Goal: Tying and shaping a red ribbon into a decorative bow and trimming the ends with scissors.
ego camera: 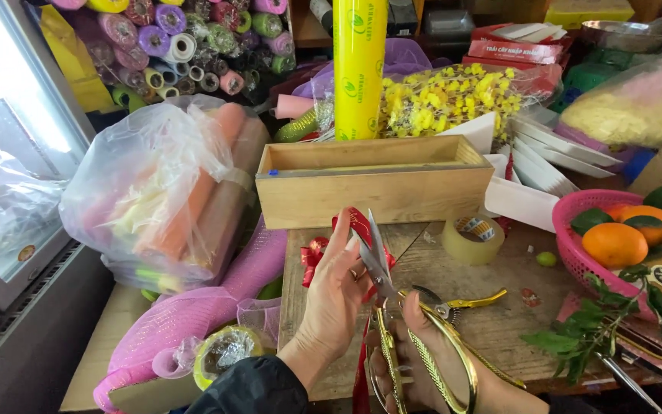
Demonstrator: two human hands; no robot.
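Two hands busy: my left hand [336, 295] pinches red ribbon [358, 224], my right hand [423, 360] grips gold scissors [400, 322], blades open.

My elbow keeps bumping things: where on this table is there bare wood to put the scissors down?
Bare table lies between the tape roll, the pink basket and the leafy twig. A thin strip runs before the wooden box. It is crowded at left with the plastic bag and pink mesh.
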